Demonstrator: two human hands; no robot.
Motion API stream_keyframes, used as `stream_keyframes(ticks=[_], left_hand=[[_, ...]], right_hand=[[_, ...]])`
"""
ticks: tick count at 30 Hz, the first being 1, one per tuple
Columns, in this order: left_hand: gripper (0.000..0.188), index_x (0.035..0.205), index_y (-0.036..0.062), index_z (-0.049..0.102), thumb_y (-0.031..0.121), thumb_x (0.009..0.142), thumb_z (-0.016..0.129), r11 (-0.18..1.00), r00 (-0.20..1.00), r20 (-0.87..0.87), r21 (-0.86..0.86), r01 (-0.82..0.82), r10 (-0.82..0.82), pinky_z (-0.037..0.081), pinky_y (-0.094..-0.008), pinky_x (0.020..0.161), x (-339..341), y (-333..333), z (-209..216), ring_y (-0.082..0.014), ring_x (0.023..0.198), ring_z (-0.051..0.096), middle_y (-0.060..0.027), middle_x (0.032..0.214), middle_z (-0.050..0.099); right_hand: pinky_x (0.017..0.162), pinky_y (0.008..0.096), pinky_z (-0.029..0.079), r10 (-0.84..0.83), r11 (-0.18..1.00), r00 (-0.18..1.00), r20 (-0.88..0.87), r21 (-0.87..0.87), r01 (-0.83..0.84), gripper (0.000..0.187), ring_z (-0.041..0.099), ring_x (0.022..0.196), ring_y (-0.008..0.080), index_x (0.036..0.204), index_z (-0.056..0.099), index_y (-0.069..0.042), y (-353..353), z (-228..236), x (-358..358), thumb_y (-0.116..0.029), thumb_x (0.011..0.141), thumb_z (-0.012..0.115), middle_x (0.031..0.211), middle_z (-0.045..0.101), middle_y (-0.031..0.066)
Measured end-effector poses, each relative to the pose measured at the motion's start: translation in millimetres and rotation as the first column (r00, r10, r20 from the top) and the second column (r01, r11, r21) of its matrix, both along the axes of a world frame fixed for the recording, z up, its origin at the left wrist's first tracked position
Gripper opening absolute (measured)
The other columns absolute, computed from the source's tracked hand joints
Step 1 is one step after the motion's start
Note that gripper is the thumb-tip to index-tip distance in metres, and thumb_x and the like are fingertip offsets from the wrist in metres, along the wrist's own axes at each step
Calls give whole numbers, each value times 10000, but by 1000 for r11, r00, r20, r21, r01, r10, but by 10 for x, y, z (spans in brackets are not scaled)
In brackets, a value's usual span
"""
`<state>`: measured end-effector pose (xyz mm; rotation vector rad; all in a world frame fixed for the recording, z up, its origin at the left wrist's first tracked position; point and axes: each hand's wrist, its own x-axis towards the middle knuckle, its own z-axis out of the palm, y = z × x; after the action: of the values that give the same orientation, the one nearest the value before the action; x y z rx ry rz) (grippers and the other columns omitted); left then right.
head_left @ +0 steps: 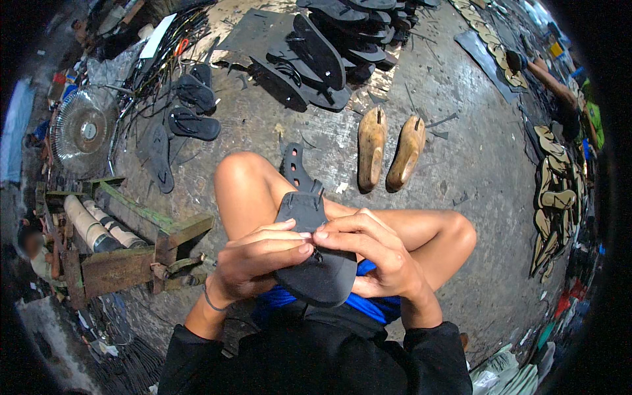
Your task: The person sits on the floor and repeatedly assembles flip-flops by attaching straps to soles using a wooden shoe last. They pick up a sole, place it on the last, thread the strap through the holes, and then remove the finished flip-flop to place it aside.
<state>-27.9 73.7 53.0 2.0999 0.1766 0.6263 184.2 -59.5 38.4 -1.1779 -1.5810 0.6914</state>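
Observation:
A black sandal (322, 280) lies over my lap, its broad end toward me and a perforated strap piece (294, 164) reaching away at its far end. My left hand (253, 257) grips the sandal's left edge, fingers stretched across its top. From the other side my right hand (378, 250) holds it, with the thumb underneath near the right edge. The fingertips of both hands meet at the middle of the sole, by a small dark strap part. What the fingertips pinch there is too small to make out.
Two wooden shoe lasts (373, 148) stand on the floor ahead. Black sandals (316, 59) are heaped beyond, with several more at left. A fan (89, 131) and a wooden frame with rollers (131, 250) are on the left. Tan sandals (556, 191) line the right, near another person's arm (553, 82).

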Motion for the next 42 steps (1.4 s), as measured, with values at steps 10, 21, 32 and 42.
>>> stream_keyframes(ticks=[10,21,32,42], left_hand=[[359,1154,38,696,100,803,741,999,1000,4,-31,12,-12,527,-490,983,-1,43,-7,-283,1061,699,-106,1101,729],[339,1124,28,665,66,797,746,993,1000,-12,-118,10,-12,515,-472,999,13,51,10,-287,1088,685,-124,1139,718],[243,1086,-19,634,-33,845,653,955,954,153,105,-277,259,571,-389,882,135,-15,-112,-290,944,721,-185,1037,719],[613,1372,-75,453,-24,773,572,-109,989,-143,-983,-146,-31,511,-469,993,-124,-525,-831,-322,1145,629,-218,1258,606]], right_hand=[[1030,485,464,-57,998,998,-22,24,58,558,591,1163,350,1217,636,-65,25,-47,-12,-159,686,777,1233,592,135],[990,478,491,-70,998,996,57,-2,71,365,598,1129,356,1034,603,-51,19,-7,-15,-167,726,761,1217,559,144],[1031,427,399,-9,998,978,-206,60,22,373,500,1174,329,1003,585,-62,436,-342,151,-211,748,812,1159,523,147],[1033,469,424,-700,337,511,499,-400,852,737,524,1212,438,1395,380,65,686,-2565,585,-223,833,761,1275,524,295]])
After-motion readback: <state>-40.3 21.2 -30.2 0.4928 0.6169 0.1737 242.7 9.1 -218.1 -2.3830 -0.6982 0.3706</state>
